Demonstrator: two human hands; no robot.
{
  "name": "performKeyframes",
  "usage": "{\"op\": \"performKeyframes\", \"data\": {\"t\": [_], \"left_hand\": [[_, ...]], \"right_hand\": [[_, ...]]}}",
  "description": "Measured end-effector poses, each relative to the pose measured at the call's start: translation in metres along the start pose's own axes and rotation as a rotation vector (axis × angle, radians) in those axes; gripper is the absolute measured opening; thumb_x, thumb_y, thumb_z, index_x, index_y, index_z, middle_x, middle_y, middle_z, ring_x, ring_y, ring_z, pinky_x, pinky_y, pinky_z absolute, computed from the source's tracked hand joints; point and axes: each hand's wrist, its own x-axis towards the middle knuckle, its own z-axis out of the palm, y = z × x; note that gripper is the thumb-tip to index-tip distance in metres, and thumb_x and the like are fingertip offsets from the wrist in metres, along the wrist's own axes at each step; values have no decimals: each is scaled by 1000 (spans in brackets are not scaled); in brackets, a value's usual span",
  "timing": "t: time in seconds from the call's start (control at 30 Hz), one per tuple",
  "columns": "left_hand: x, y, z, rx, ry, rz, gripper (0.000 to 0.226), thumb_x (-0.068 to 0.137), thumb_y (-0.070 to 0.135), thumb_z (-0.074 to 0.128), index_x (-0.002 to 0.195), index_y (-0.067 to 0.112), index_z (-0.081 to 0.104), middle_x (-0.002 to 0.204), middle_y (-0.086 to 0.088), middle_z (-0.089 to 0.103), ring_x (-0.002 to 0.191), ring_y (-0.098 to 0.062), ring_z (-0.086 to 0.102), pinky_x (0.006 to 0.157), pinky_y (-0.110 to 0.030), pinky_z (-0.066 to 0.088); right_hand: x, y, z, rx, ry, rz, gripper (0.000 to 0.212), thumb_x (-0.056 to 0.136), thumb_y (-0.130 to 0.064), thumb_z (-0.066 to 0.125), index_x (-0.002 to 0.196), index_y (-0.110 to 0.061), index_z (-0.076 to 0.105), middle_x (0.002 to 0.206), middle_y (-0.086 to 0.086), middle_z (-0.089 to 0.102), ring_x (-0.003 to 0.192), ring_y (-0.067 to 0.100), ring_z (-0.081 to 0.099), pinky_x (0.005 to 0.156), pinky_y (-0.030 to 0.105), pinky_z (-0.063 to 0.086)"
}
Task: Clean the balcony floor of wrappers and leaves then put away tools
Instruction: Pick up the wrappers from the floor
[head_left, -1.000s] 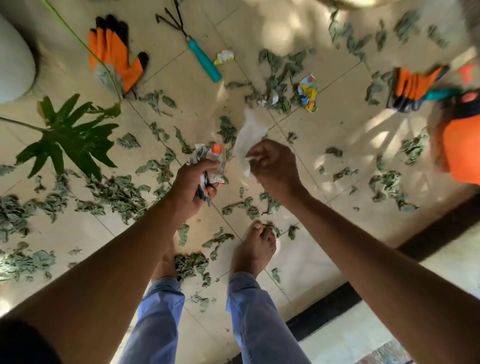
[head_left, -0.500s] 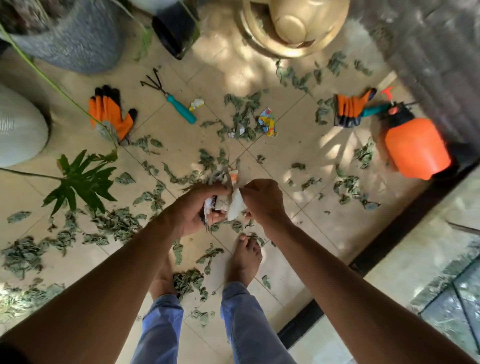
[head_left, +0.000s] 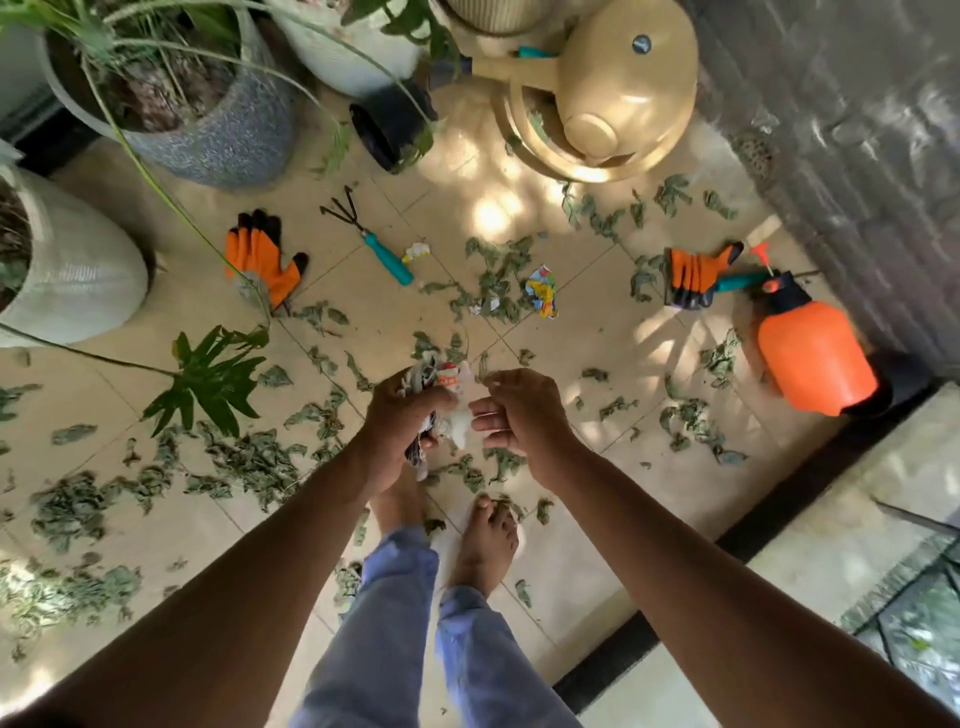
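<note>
1. Standing barefoot on the tiled balcony floor (head_left: 597, 332), a person in blue trousers holds both arms out over the mess, hands close together above the feet.
2. Left hand (head_left: 402, 415): fingers curled tight round a crumpled bunch of wrappers (head_left: 441, 382), white, grey and red-orange, which stick out above and below the fist.
3. Right hand (head_left: 519, 410): palm up and loosely spread, fingertips just touching the white edge of the bunch; it grips nothing.
4. More litter lies beyond the hands: a bright wrapper (head_left: 543, 291) among leaves near mid-floor, and a small white-and-yellow scrap (head_left: 417, 252) just beside the end of the rake's handle.
5. Dry leaves (head_left: 249, 457) are scattered across most tiles, thickest to the left and in front of the feet.
6. Tools lie loose on the floor: a hand rake (head_left: 369, 241) with a teal handle, an orange glove (head_left: 262, 257) to its left, and a second glove (head_left: 693, 275) on the right, lying over a teal-handled tool (head_left: 737, 281).
7. An orange sprayer (head_left: 813, 353) lies on its side near the grey wall, next to that second glove.
8. At the far edge stand a beige watering can (head_left: 613, 88), a tipped black pot (head_left: 387, 124) and several planters (head_left: 218, 124); a green plant leaf (head_left: 210, 376) reaches over the floor from the left.
</note>
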Motion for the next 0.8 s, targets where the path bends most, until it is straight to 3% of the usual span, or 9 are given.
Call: {"op": "performKeyframes", "data": {"t": [0.1,0.17,0.3,0.43,0.53,0.6,0.7,0.77,0.8], "left_hand": [[25,-7,-20,-23,69,-32,20,69,11,79,87,11,71,71,-14,55,51,-19,46,44,-21,35],[47,-13,-32,-30,102,-48,25,62,17,79,85,10,72,70,-16,53,49,-19,44,44,-22,34],[94,-26,-53,-60,86,-48,7,84,9,77,89,12,72,69,-14,54,39,-15,43,41,-17,33],[142,-38,-74,-44,43,45,17,88,8,76,101,18,77,61,5,69,49,-7,59,46,-17,44],[173,-47,-90,-61,17,51,21,84,7,80,97,23,78,89,3,79,81,-9,73,67,-22,56],[190,-46,-101,-107,1,59,20,84,8,80,99,21,79,100,-2,79,87,-9,74,71,-22,56],[204,-54,-120,-197,-42,-19,24,77,21,86,100,16,80,99,-9,75,87,-24,69,75,-33,49],[211,-85,-124,-201,-51,-88,38,71,37,87,107,25,79,102,4,74,92,-21,68,78,-28,50],[230,-123,-128,-265,-91,-169,43,78,47,83,119,38,74,108,22,70,98,-11,66,79,-13,50]], "right_hand": [[38,-4,9,-347,86,-145,18,89,-7,60,95,-22,69,84,5,77,63,19,68,57,29,54],[69,-13,17,-671,163,-297,21,89,-13,61,100,-26,72,97,-2,77,79,16,69,75,26,52],[150,-35,48,-1003,178,-581,33,94,-17,54,123,-22,70,120,6,73,110,26,67,91,32,51],[230,-54,89,-1246,137,-731,43,95,-17,56,137,-16,61,134,11,64,125,33,57,103,40,48],[281,-66,115,-1356,120,-851,52,90,-7,57,142,-13,57,140,14,58,128,38,52,104,43,46],[307,-69,130,-1433,96,-908,57,88,-6,60,144,-17,56,141,15,54,128,39,49,103,47,48],[329,-66,144,-1563,112,-959,45,95,-15,61,139,-20,57,134,18,50,122,41,50,93,49,51],[335,-61,145,-1605,146,-987,43,94,-16,64,137,-15,57,130,20,52,118,41,54,91,49,52],[334,-60,144,-1611,167,-972,42,92,-15,67,133,-12,58,127,21,55,116,42,57,90,48,53]]}}
